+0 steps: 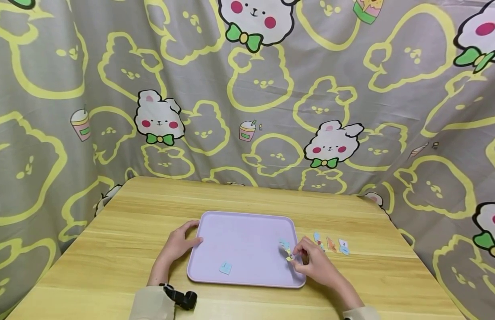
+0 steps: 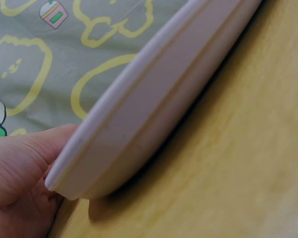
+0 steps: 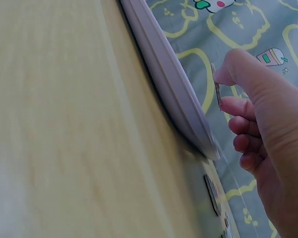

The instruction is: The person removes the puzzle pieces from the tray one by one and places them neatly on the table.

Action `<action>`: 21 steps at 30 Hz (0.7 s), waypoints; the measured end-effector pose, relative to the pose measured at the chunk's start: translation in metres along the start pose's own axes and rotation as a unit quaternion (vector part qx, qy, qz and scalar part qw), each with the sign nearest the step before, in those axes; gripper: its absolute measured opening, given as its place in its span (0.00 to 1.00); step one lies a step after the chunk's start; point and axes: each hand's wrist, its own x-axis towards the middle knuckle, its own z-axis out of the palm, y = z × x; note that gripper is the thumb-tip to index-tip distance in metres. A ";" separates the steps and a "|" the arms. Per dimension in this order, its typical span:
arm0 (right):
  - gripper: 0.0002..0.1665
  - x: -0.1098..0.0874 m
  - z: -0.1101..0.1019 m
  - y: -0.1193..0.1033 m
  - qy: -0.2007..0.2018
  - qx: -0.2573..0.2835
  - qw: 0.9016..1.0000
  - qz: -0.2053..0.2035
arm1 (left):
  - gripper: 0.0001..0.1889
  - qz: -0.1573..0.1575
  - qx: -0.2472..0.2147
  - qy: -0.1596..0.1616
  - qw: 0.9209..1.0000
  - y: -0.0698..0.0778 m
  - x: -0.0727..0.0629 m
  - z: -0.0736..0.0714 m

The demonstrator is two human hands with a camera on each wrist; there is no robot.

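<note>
A pale purple tray (image 1: 247, 231) lies on the wooden table. At its left side my left hand (image 1: 178, 242) grips the rim, thumb over the edge; the left wrist view shows that hand (image 2: 20, 178) close up at the tray wall (image 2: 134, 109). Over the tray's right part, my right hand (image 1: 313, 262) pinches a colourful jigsaw puzzle piece (image 1: 286, 249) between thumb and fingers. In the right wrist view this piece (image 3: 217, 87) is seen edge-on, above the rim. A light blue puzzle piece (image 1: 225, 268) lies near the tray's front left.
Several more puzzle pieces (image 1: 331, 244) lie on the table right of the tray, just beyond my right hand. A patterned grey curtain (image 1: 207, 89) hangs behind the table (image 1: 123, 222) and along its sides. A black wrist camera (image 1: 185, 300) sits by my left sleeve.
</note>
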 end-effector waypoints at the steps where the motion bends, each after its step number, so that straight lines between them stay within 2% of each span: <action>1: 0.17 -0.001 -0.001 0.001 0.001 0.001 1.000 -0.002 | 0.29 -0.001 -0.001 0.000 1.000 0.000 0.000 0.000; 6: 0.18 -0.004 -0.006 0.003 0.015 -0.015 1.000 -0.007 | 0.29 -0.003 -0.002 -0.001 1.000 -0.001 0.000 0.000; 16: 0.17 -0.019 -0.019 0.011 -0.002 -0.015 0.999 0.039 | 0.29 -0.003 -0.003 -0.004 1.000 -0.002 0.001 0.000; 21: 0.17 -0.024 -0.025 0.015 0.004 -0.033 0.998 0.045 | 0.29 -0.002 -0.001 -0.004 1.000 -0.003 0.002 0.000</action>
